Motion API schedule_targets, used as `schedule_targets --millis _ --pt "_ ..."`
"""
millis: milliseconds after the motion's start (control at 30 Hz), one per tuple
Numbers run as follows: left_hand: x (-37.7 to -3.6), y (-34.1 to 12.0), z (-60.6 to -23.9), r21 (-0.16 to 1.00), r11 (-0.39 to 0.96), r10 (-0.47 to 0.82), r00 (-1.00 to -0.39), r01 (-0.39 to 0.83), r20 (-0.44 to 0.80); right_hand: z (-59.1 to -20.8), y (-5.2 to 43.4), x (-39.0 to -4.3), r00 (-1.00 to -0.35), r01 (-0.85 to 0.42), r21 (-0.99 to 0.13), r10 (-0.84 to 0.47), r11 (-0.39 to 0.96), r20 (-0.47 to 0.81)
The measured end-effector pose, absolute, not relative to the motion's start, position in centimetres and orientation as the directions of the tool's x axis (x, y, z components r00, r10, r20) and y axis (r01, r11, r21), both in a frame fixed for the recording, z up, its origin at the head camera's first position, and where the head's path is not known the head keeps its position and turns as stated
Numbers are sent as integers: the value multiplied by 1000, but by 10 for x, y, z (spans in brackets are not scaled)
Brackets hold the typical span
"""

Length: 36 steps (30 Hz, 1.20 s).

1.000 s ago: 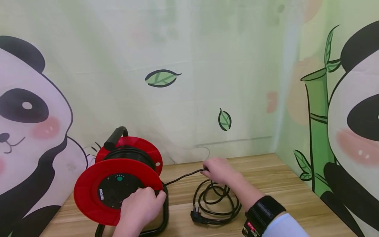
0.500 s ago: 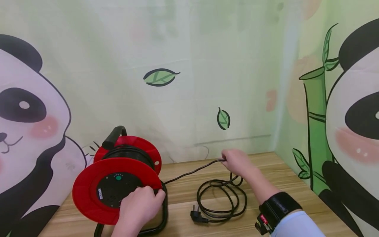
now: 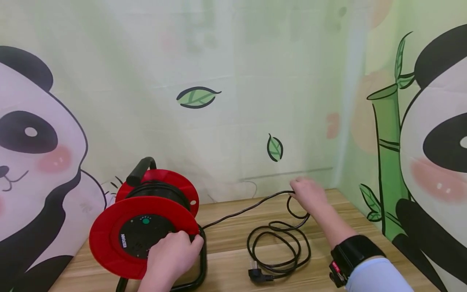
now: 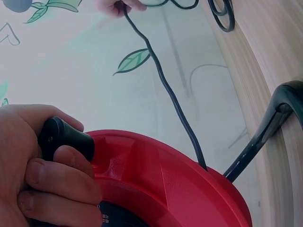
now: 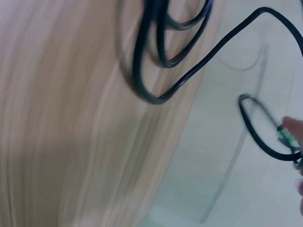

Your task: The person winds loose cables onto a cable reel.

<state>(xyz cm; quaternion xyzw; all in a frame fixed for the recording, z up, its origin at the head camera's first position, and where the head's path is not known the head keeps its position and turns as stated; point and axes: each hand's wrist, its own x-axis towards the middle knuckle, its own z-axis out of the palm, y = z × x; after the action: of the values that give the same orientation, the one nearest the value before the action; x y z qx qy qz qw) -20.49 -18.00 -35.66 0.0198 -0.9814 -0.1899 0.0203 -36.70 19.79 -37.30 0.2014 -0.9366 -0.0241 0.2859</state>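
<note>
A red cable reel [image 3: 100, 239] with black cable wound on its drum stands at the left of the head view. My left hand [image 3: 173, 251] holds the black crank knob [image 4: 68, 137] near the rim of its front disc, fingers curled round it in the left wrist view. From the reel, the loose cable [image 3: 242, 211] runs up to my right hand [image 3: 310, 196], which pinches it above the table toward the back right. Beyond that hand the cable drops into loose loops [image 3: 279, 267] on the tabletop, ending in a black plug [image 3: 260, 275].
The wood-grain table [image 3: 226, 239] meets a pale printed backdrop [image 3: 233, 134] at the back and right. A black tubular stand [image 3: 203, 255] supports the reel, and a carrying handle [image 3: 140, 170] rises at its top. A black band [image 3: 357, 253] circles my right wrist.
My right hand has moved right and farther back with the cable, so the stretch from the reel is longer. The loops and plug have shifted right. My left hand stays on the knob.
</note>
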Motion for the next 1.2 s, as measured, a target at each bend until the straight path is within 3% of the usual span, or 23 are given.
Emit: schedule_targets --millis 133,433,600,733,867,1000,1200 --pt "-205 -180 -358 371 929 -41 -997 -16 59 -374 199 -363 -764 -258 184 -317 949 562" --pt "-200 -182 -361 383 923 -48 -998 -31 37 -371 186 -359 -879 -180 -48 -139 982 457" --pt "-199 -182 -359 377 926 -54 -998 -36 38 -370 188 -361 -931 -243 -345 -119 906 344" --pt "-200 -182 -360 373 927 -49 -998 -34 31 -371 199 -359 -962 -275 -659 -199 701 189" --pt "-201 -182 -362 357 934 -39 -999 -28 22 -373 211 -357 -955 -229 -847 -281 480 99" --pt "-202 -183 -363 347 937 -34 -999 -25 19 -376 214 -358 -943 -276 -842 -301 463 144" --pt "-205 -181 -361 354 935 -21 -1000 -14 18 -379 209 -361 -931 -366 -748 -203 553 305"
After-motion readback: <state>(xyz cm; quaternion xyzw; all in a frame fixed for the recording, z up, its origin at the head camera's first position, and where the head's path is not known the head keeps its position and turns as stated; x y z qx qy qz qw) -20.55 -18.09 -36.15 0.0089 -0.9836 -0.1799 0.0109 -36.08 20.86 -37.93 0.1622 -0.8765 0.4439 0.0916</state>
